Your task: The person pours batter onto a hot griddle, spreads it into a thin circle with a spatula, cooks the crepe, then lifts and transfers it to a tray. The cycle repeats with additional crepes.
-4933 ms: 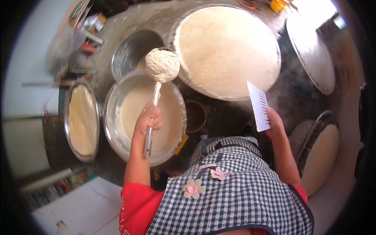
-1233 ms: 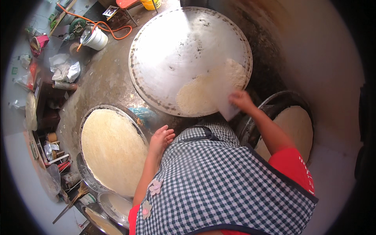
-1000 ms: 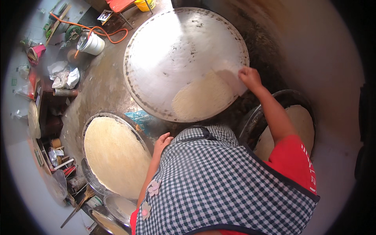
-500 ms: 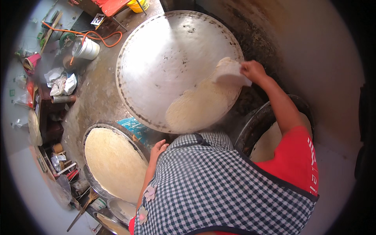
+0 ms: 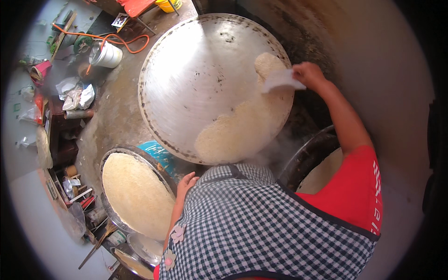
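Note:
A large round metal griddle [image 5: 186,88] lies in front of me. Pale batter [image 5: 233,133] coats its right and near side, with a thicker lump [image 5: 268,65] toward the far right. My right hand [image 5: 308,75], at the griddle's right rim, grips a white flat scraper [image 5: 282,81]; the blade lies against the batter just nearer than the lump. My left hand [image 5: 187,181] hangs by my checked apron, fingers loosely extended and holding nothing. Close by it on the left rests a round tray with a large pale flatbread [image 5: 133,191].
A dark round vessel [image 5: 308,154] with pale contents stands at my right. Metal bowls [image 5: 144,247] sit at lower left. A white bucket [image 5: 106,55], an orange hose [image 5: 126,42] and cluttered shelves line the left side. A wall rises on the right.
My right hand has pushed the scraper farther away along the right rim, and the batter now reaches farther up that side. More steam shows near the right front. My left hand stays by the apron.

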Motion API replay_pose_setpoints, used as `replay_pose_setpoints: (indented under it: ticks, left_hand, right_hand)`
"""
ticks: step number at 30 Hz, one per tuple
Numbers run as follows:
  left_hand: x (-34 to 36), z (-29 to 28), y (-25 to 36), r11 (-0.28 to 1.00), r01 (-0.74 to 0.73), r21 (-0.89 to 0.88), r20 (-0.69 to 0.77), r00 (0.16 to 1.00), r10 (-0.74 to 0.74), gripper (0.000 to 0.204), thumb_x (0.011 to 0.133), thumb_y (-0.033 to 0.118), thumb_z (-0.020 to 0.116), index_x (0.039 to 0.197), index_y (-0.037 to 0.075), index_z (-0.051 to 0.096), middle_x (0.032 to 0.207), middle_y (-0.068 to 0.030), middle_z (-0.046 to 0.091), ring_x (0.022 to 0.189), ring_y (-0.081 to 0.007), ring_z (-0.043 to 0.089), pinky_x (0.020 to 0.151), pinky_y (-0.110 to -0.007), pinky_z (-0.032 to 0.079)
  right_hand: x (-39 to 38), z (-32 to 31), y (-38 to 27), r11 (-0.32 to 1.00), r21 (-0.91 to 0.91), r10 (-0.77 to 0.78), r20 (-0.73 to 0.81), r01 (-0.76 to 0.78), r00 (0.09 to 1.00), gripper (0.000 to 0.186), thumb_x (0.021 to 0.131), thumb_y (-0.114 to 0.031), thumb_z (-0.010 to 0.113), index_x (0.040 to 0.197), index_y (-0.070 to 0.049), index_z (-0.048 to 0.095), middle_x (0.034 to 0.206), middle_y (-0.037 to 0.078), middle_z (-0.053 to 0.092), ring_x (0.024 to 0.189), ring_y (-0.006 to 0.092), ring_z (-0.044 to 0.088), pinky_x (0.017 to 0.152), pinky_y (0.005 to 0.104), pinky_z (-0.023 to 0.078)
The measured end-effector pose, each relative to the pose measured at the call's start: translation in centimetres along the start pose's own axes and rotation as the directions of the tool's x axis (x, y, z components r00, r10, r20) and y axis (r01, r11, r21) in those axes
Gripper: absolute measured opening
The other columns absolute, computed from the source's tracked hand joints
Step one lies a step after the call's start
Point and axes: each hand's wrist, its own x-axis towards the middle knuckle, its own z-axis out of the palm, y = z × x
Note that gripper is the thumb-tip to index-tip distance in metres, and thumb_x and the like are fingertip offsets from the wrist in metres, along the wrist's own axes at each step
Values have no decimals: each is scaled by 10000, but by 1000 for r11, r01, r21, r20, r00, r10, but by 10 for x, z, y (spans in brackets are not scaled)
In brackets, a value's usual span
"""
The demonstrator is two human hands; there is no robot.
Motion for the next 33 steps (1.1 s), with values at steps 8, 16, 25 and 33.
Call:
replay_pose_setpoints:
  ticks: [8,16,25,33]
  left_hand:
    - [-4,-1,-2,999,-36,17,-31,999,37,423,873,138,531,1227,-70,431,1082,-181,582,973,-203,571,833,-280,451]
    - [-1,-2,-13,999,-17,42,-73,997,20,409,869,129,531,1209,-81,447,1033,-153,613,932,-173,583,822,-254,448]
    - [-27,-9,-32,992,36,-119,-202,978,-60,407,875,129,523,1221,-67,435,1047,-167,603,938,-183,582,821,-264,456]
    - [-5,-27,-52,991,-4,-133,-109,994,-10,404,864,137,546,1210,-52,457,1036,-158,608,917,-176,586,808,-261,462]
  right_hand:
    - [45,5,-15,998,44,56,-229,-47,972,111,769,-207,569,765,-97,582,728,138,593,723,343,566,605,445,445]
    - [45,-21,29,983,-92,-167,-58,161,984,83,683,-160,644,736,-114,600,738,79,613,775,292,577,635,407,459]
    - [173,-10,0,966,-94,-255,-216,239,943,76,730,-169,614,769,-106,600,776,96,608,799,318,572,664,415,459]
    - [151,6,-59,997,-64,-59,-324,40,944,134,784,-245,580,851,-143,635,790,129,606,793,336,575,663,408,463]
